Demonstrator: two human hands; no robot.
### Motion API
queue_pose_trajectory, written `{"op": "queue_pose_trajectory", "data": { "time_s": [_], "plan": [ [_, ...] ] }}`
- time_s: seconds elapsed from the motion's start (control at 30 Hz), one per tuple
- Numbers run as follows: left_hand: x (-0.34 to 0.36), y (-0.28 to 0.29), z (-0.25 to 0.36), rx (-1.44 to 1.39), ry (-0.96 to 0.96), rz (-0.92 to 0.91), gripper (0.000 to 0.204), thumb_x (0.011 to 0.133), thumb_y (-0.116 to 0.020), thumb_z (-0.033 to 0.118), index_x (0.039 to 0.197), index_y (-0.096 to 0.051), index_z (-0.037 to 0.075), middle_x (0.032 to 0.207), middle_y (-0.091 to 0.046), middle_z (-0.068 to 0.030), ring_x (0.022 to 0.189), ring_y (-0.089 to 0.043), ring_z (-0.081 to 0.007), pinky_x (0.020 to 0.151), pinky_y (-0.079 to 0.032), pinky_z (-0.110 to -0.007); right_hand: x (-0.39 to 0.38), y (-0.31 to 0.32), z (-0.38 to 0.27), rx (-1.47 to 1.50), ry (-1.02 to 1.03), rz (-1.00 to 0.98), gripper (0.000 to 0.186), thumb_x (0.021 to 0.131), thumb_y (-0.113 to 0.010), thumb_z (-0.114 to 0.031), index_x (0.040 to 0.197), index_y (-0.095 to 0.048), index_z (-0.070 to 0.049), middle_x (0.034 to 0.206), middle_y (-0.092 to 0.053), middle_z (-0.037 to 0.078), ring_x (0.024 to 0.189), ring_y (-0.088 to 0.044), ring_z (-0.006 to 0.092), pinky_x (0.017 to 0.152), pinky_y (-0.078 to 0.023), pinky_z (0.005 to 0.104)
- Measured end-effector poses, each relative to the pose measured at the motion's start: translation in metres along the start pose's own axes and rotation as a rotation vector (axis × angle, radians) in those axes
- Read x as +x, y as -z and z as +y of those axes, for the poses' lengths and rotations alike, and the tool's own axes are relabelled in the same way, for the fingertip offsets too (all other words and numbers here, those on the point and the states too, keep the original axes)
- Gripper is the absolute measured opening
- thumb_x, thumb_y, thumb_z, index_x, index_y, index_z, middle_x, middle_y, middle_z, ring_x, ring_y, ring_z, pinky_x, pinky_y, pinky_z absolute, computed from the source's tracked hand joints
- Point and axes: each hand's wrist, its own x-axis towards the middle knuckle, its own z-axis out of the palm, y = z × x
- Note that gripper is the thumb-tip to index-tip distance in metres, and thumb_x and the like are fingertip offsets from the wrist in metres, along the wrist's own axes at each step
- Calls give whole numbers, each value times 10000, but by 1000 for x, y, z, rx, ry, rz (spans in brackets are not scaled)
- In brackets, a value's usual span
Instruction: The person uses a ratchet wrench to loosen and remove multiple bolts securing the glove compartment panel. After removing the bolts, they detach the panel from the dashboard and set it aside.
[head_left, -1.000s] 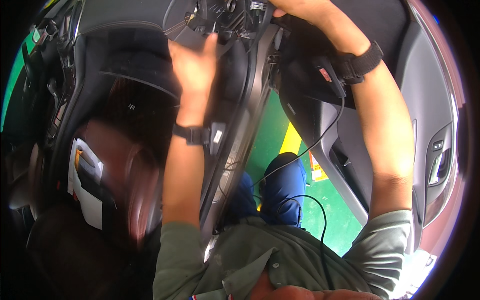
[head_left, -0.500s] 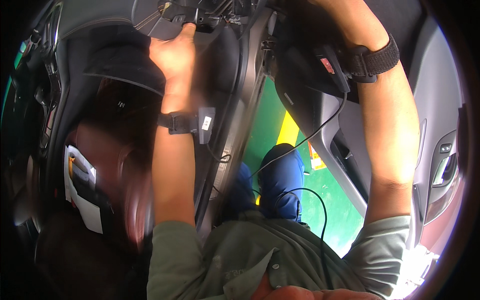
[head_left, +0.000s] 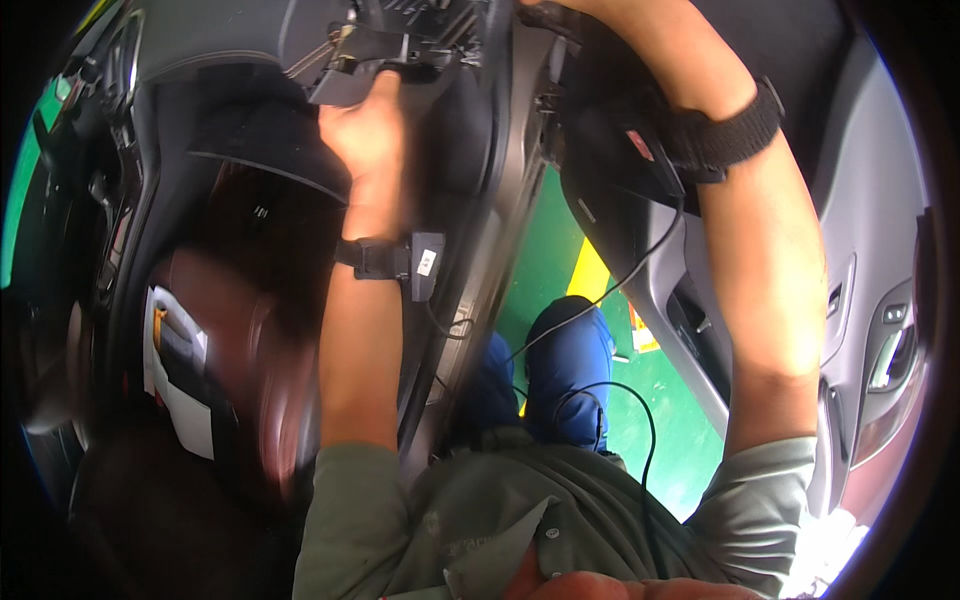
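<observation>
At the end of the dashboard (head_left: pixel 215 28), my left hand (head_left: pixel 362 135) grips a dark trim panel (head_left: pixel 345 88). Its thumb presses on the panel's edge while the other fingers are hidden beneath. Just beyond the thumb is an opening with exposed brackets and dark parts (head_left: pixel 425 40). My right hand (head_left: pixel 590 6) reaches across to the door-frame side of that opening. The picture's upper edge cuts it off, so its fingers and anything in them are hidden. Each wrist wears a black strap with a small cabled box; the left box (head_left: pixel 427 265) shows plainly.
A reddish-brown seat (head_left: pixel 215 310) with papers (head_left: pixel 185 425) on it lies to the left. The open car door (head_left: pixel 860 215) stands on the right. Between them are the door sill (head_left: pixel 465 310), green floor (head_left: pixel 660 430) and my blue-trousered knees (head_left: pixel 568 345). Loose cables (head_left: pixel 650 430) hang across my front.
My right hand has moved left, toward the dashboard's end. My left hand still grips the trim panel, which now sits slightly lower in view. The whole view has shifted a little.
</observation>
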Motion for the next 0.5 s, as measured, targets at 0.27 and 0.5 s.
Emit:
{"op": "queue_pose_trajectory", "data": {
  "time_s": [0.27, 0.5],
  "plan": [
    [7, 5, 3, 59, 24, 31, 252, 759, -771, 16, 1004, -727, -25, 948, -734, -53, 794, -679, -146, 686, -573, -304, -3, 33, 11, -147, 16, -414, 166, 800, -660, -129, 788, -775, -10, 762, -721, 172, 815, -750, 288, 751, -590, 408],
    [3, 19, 10, 307, -24, 7, 292, 779, -814, 88, 1050, -744, 7, 1039, -749, -64, 955, -697, -156, 820, -572, -308, -28, 25, -30, 475, -475, -14, 410, 901, -609, -250, 1012, -656, 142, 991, -689, 360, 1030, -670, 495, 932, -531, 493]
  ]
}}
